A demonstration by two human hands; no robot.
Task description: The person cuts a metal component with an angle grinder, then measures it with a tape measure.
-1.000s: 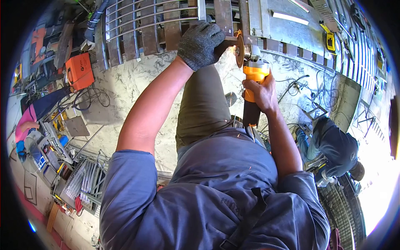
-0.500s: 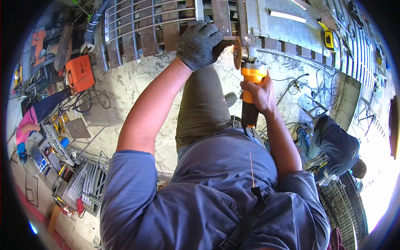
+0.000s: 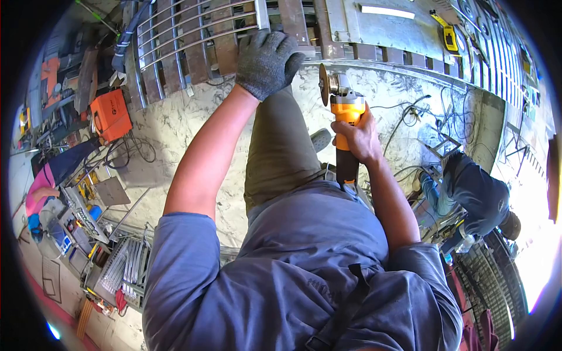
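Observation:
My left hand, in a dark grey knitted glove, is closed around the near end of a metal grille made of thin parallel bars. Its fingertips lie by the grille's flat end bar, and the palm hides the part being gripped. My bare right hand is wrapped around the body of a yellow and black angle grinder. The grinder stands upright in the view, its thin disc toward the top, to the right of the glove and apart from it and the grille.
A slatted metal bench runs along the top, with a sheet metal plate and a yellow tape measure. Cables lie on the floor. An orange case is at left. One person bends at right; another is at far left.
The grinder has backed away from the gloved hand, and the bright glow at its disc is gone. The whole view has shifted slightly; my left hand keeps its place at the grille.

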